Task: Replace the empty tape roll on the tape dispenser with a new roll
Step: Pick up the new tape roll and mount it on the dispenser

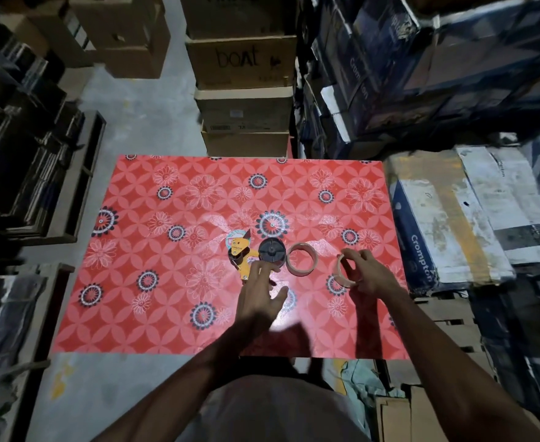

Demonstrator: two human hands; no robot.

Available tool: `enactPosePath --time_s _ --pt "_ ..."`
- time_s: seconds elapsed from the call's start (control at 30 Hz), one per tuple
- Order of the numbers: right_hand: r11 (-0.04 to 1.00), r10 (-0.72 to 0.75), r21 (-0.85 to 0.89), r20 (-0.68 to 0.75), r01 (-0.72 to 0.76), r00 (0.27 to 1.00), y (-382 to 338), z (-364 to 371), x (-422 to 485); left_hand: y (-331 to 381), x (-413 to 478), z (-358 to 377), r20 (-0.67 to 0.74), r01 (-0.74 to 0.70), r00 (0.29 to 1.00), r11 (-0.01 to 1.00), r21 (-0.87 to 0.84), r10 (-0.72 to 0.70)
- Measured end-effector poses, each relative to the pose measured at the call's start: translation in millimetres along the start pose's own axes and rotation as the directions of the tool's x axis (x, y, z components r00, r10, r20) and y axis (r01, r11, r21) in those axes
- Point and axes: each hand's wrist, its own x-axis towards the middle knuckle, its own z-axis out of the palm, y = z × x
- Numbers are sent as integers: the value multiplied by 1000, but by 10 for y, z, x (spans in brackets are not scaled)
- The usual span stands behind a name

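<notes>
Now the right hand [369,271] has its fingers clamped on a tape roll [345,272], lifted near the worktop's [173,301] right edge. The left hand [259,299], fingers apart, touches the yellow tape dispenser [242,252] mid-worktop; another roll [301,258] lies just beside its black hub [272,249].

A tabletop [173,298] covered in a red floral-patterned sheet fills the middle of the frame, standing on a grey concrete floor [141,116]. Brown cardboard boxes [243,59] are stacked at top centre. Blue-and-white Crompton cartons [447,218] pile up on the right, dark shelving [39,173] on the left. The light is dim, with a glare patch on the sheet.
</notes>
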Motion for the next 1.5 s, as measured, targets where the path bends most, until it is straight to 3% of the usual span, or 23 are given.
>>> enactPosePath --time_s 0.17,0.27,0.37,0.57,0.77,0.87,0.97,1.03,1.13,1.27,1.5 --pt "992 -6 129 54 -1 999 -57 -134 -79 55 91 -113 56 -27 998 993 -112 34" --pt "960 -132 255 60 112 990 -149 -261 -163 95 153 -186 62 -5 998 981 -195 18" --pt "882 -259 412 20 228 966 -409 -410 -356 162 193 -290 78 -11 996 967 -253 31" --pt "672 -396 683 5 286 918 -1040 -669 -664 392 297 -678 160 -32 983 933 -357 95" --pt "571 -466 745 -51 344 883 -1463 -881 -771 561 315 -1114 151 -53 980 907 -417 127" --pt "525 -426 762 -151 379 892 -1607 -874 -807 598 280 -1225 55 43 998 854 -519 -17" --pt "585 -416 665 -244 464 876 -1768 -797 -830 619 230 -1288 -4 146 985 854 -500 -171" --pt "651 -419 523 -357 550 835 -1873 -729 -835 622 179 -1304 0 184 978 857 -481 -210" --pt "654 -407 457 -459 603 790 -1962 -688 -812 614 116 -1333 49 229 971 840 -491 -235" --pt "583 -415 579 -390 569 822 -1936 -744 -807 523 89 -1427 113 239 970 780 -579 -214" --pt "452 -406 794 -223 407 886 -1813 -745 -773 512 75 -1563 119 211 978 785 -582 -174"
